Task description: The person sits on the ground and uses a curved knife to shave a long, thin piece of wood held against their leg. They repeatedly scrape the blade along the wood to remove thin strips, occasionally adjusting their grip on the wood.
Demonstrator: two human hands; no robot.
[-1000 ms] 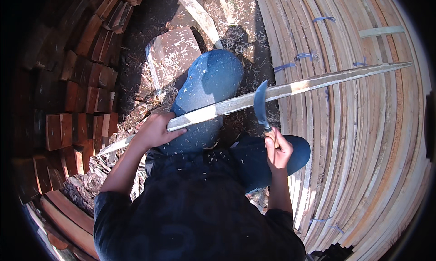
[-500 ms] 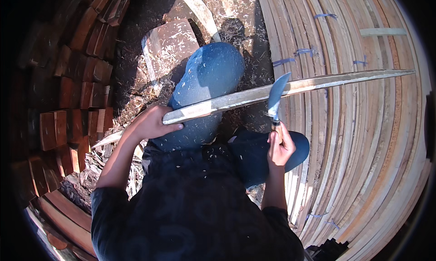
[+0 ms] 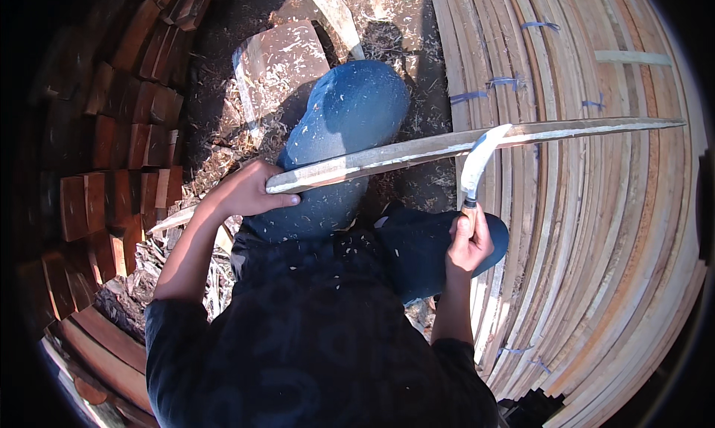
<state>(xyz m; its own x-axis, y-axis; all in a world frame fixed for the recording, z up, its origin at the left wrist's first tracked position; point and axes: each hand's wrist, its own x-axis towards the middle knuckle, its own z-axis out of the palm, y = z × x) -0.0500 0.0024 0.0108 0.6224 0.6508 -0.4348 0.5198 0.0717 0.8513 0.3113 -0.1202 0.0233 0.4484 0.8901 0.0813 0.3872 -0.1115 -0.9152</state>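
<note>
A long, narrow wooden strip (image 3: 402,154) lies across my raised left thigh and reaches right, over the stacked slats. My left hand (image 3: 242,192) grips its near end, thumb below and fingers hidden behind it. In my right hand (image 3: 471,242) is a curved knife (image 3: 479,163), held by its light wooden handle with the blade pointing up. The bright blade overlaps the strip in the view; whether it touches the wood I cannot tell. A pale, freshly cut band runs along the strip's lower edge.
Long bundled slats (image 3: 566,242) tied with blue bands fill the right side. Reddish-brown wood blocks (image 3: 126,197) are stacked at the left. A flat board (image 3: 279,67) strewn with shavings lies ahead, beside a pale plank (image 3: 335,14). Shavings cover the ground.
The knife has moved slightly right along the strip, and its blade has turned and now leans right, catching the light. My left hand still holds the strip's end.
</note>
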